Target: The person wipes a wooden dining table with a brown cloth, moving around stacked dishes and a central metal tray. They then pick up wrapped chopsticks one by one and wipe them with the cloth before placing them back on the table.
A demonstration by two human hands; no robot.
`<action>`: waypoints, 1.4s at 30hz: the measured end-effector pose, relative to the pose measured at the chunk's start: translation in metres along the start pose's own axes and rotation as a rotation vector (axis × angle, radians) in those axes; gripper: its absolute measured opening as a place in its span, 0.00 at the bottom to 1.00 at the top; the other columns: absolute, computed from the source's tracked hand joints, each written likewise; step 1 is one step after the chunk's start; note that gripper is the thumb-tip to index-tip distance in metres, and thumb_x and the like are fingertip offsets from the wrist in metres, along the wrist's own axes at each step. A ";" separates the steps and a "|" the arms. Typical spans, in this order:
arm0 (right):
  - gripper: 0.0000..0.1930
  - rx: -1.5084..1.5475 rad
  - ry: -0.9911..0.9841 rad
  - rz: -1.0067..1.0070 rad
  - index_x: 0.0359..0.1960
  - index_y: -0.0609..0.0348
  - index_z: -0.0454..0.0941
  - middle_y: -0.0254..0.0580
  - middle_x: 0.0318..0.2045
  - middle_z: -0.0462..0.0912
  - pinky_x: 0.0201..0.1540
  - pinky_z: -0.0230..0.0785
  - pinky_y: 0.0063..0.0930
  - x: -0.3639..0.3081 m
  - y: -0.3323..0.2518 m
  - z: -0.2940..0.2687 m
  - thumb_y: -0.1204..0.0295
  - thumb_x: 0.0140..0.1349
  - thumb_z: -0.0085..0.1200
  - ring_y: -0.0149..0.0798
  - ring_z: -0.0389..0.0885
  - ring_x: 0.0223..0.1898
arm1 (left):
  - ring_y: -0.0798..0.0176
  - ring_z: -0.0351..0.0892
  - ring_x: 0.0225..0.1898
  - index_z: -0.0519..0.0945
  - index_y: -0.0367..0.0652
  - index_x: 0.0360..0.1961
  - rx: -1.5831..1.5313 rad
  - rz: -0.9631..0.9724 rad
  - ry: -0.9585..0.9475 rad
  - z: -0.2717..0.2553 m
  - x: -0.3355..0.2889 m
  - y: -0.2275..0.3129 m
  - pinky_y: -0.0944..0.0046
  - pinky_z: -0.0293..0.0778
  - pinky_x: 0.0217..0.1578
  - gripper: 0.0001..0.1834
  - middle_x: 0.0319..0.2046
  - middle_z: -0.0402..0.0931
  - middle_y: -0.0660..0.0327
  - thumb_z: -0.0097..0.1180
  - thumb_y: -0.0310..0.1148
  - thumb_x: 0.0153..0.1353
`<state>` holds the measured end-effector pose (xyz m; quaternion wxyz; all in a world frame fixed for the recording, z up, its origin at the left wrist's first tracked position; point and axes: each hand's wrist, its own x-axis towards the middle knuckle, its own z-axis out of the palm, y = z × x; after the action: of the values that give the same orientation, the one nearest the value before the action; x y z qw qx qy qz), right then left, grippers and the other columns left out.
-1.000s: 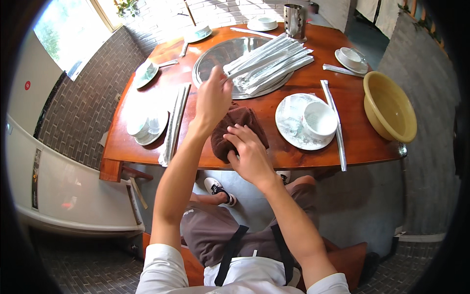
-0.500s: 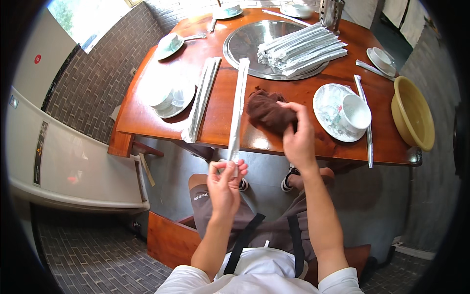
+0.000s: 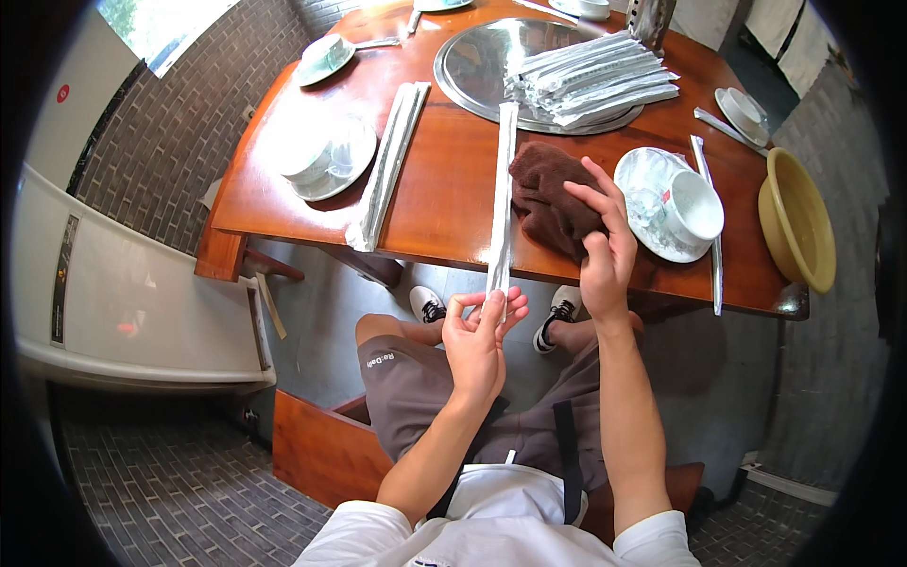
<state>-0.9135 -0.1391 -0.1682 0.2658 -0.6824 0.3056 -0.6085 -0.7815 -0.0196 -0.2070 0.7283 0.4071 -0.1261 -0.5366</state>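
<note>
Between its thumb and fingers, my left hand [image 3: 477, 340] grips the near end of a long wrapped chopstick packet [image 3: 504, 189], which points away over the table. My right hand [image 3: 609, 260] holds a bunched brown cloth [image 3: 553, 203]. The cloth is right beside the packet's right side; I cannot tell whether they touch. A few similar packets [image 3: 392, 161] lie together on the left of the table. A large pile of wrapped chopsticks [image 3: 595, 80] rests on the round metal plate [image 3: 463, 71] set into the tabletop.
Film-wrapped bowl-and-plate sets stand around the wooden table [image 3: 435, 217], including a plate [image 3: 647, 236] with a bowl on the right. A yellow basin [image 3: 798, 222] is at the right edge. A metal holder [image 3: 650, 21] stands at the back. A wooden bench [image 3: 326, 444] is beneath me.
My left hand has moved right with the chopstick packet. The cloth in my right hand has shifted right and been turned, and now sits close along the packet. The view has shifted slightly.
</note>
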 end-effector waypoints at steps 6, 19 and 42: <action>0.15 -0.046 -0.275 -0.116 0.47 0.57 0.86 0.53 0.62 0.77 0.61 0.73 0.38 -0.003 -0.009 0.012 0.80 0.57 0.65 0.52 0.81 0.60 | 0.52 0.88 0.39 0.71 0.34 0.48 0.136 -0.037 -0.064 -0.002 0.012 0.007 0.57 0.86 0.44 0.11 0.39 0.84 0.42 0.59 0.27 0.71; 0.24 -0.312 -0.696 -0.201 0.58 0.57 0.81 0.46 0.63 0.79 0.74 0.59 0.50 -0.005 -0.022 0.012 0.71 0.58 0.65 0.51 0.70 0.70 | 0.67 0.85 0.37 0.78 0.28 0.50 0.419 0.040 -0.275 -0.023 0.032 0.023 0.67 0.82 0.37 0.11 0.37 0.85 0.57 0.56 0.27 0.73; 0.15 -0.641 -0.431 0.062 0.53 0.63 0.80 0.56 0.59 0.80 0.64 0.71 0.46 0.092 0.072 0.077 0.72 0.67 0.56 0.58 0.78 0.60 | 0.66 0.85 0.33 0.78 0.28 0.51 0.393 0.021 -0.207 -0.017 0.028 0.024 0.68 0.81 0.35 0.13 0.35 0.85 0.54 0.58 0.28 0.72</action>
<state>-0.8368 -0.2565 -0.1686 0.1155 -0.8336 0.4378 -0.3164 -0.7440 -0.0349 -0.2075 0.6237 0.4828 -0.3065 -0.5329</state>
